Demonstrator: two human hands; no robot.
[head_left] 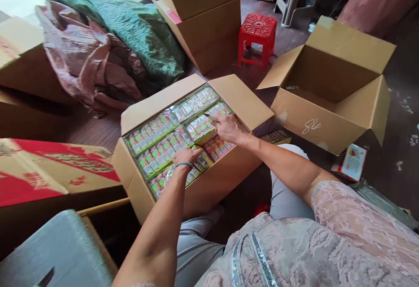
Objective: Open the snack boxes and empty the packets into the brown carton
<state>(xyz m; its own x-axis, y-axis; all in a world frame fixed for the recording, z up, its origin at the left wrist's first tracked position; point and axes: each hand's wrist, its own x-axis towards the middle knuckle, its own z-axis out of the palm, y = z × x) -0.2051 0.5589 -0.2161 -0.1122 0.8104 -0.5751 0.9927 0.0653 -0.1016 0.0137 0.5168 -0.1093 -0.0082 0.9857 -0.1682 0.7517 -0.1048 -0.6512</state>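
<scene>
An open cardboard carton point(225, 178) stands in front of me, filled with rows of clear-wrapped packs point(160, 149) in green and pink. My left hand point(186, 158), a beaded bracelet at its wrist, grips a yellow-green pack point(202, 161) at the carton's near side. That pack sits tilted, and part of it is hidden under the fingers. Over the right-hand rows, my right hand point(228, 128) is closed around what looks like a small knife point(207, 115); its dark tip points left and the handle is mostly covered. Pinker packs point(219, 148) show just below this hand.
To the right stands another open carton point(324, 123) marked "84". A red plastic stool point(257, 38) is behind, beside stacked cartons point(209, 33). Crumpled sacks point(131, 38) lie at back left. A grey lid-like surface point(55, 243) and red-printed carton point(59, 169) are at left.
</scene>
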